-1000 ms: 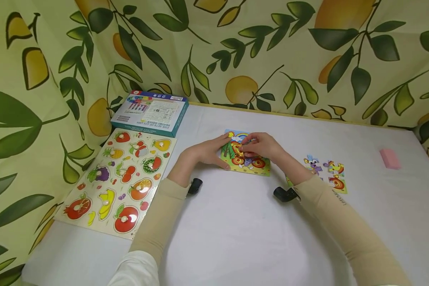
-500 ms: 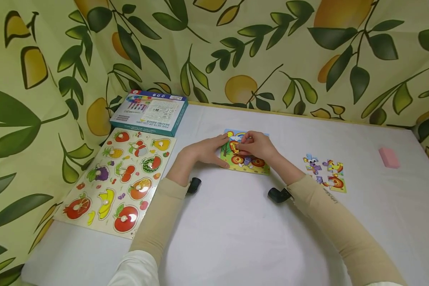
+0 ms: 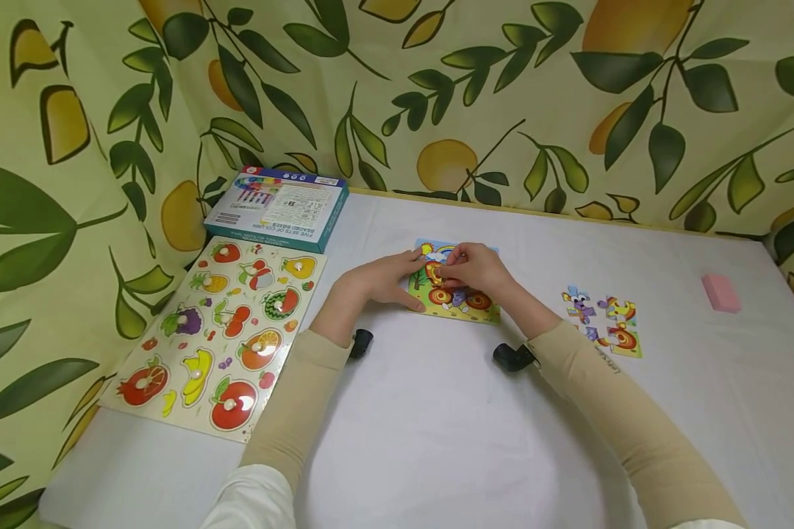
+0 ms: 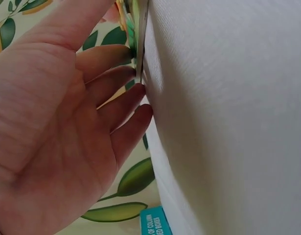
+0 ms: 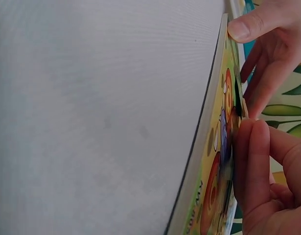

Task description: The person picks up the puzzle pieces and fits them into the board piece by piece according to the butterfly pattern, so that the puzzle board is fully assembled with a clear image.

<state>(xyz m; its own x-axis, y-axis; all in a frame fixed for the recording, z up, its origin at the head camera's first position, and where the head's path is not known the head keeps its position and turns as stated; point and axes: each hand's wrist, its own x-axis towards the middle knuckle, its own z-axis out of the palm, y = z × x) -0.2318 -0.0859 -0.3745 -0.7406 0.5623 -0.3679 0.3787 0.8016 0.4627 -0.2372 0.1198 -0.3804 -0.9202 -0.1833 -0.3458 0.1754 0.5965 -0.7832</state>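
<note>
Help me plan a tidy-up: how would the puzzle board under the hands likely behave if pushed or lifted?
The puzzle board would probably stay stiff when lifted; its edge looks straight. Lying flat and thin on the white tabletop, it should slide rather than tip. Tilting might spill pieces, since the right hand pinches a separate puzzle piece over it.

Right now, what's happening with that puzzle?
A person is handling a colourful picture puzzle. Their left hand touches its left side, and their right hand pinches a piece over it. I can't tell whether that piece fits. More loose pieces lie on the table to the right.
</note>
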